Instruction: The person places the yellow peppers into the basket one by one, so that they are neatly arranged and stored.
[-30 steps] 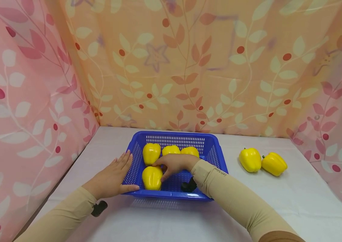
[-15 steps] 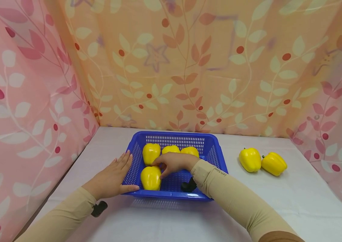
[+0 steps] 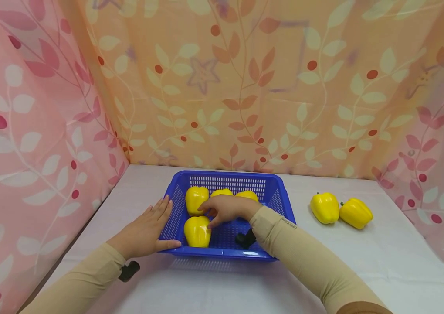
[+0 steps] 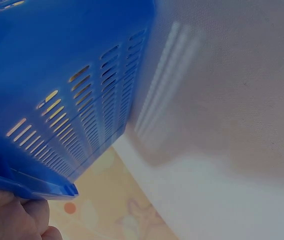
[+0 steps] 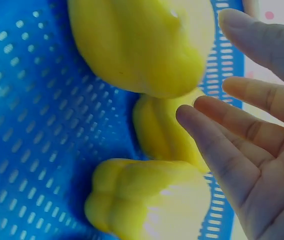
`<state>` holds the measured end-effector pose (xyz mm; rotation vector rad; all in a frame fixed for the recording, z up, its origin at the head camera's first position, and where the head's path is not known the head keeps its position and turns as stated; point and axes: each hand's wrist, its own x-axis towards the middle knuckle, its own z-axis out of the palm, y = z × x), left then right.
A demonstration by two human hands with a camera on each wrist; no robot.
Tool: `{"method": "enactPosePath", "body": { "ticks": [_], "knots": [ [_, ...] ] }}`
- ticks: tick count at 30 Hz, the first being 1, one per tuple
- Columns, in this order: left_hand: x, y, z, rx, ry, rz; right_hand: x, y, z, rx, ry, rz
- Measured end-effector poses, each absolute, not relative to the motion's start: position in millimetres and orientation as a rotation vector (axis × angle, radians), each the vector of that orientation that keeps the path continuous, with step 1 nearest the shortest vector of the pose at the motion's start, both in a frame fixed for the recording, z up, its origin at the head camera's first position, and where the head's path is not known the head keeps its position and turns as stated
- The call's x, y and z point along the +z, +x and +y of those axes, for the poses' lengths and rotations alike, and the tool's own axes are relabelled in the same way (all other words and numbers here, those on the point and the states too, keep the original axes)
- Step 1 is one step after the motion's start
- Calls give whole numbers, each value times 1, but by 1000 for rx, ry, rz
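Observation:
A blue perforated basket [image 3: 237, 252] holds several yellow bell peppers. My left hand [image 3: 143, 229] lies with straight fingers on its left rim, thumb along the front corner; in the left wrist view part of that hand [image 4: 12, 215] shows under the rim. My right hand [image 3: 227, 208] is inside the basket, above the front-left bell pepper [image 3: 197, 233] and beside the back-left bell pepper [image 3: 195, 200]. In the right wrist view its fingers are spread and relaxed around no pepper, the thumb [image 5: 252, 32] close to the nearest one. Whether it touches is unclear.
Two more yellow bell peppers, one upright [image 3: 325, 208] and one tilted [image 3: 357, 213], lie on the white tabletop [image 3: 323, 261] right of the basket. Floral curtains [image 3: 241, 87] stand behind and at both sides.
My right hand has lifted slightly, its thumb rising along the front-left bell pepper. That pepper has shifted slightly. My left hand and the basket have stayed put.

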<state>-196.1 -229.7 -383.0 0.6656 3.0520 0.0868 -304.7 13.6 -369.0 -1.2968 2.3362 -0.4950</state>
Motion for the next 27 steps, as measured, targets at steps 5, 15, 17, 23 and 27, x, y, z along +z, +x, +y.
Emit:
{"method": "enactPosePath", "body": {
  "ticks": [5, 15, 17, 23, 27],
  "knots": [
    [-384, -197, -230, 92, 668, 3047, -362, -305, 18, -538, -1293, 2367],
    [-385, -197, -230, 82, 673, 3050, -350, -308, 39, -641, -1239, 2353],
    [-385, -197, -230, 87, 671, 3050, -348, -308, 44, -653, -1222, 2364],
    [-385, -197, -230, 82, 666, 3048, -338, -310, 59, -696, -1209, 2375],
    [-386, -197, -230, 84, 662, 3046, -333, -312, 70, -728, -1226, 2381]
  ]
}}
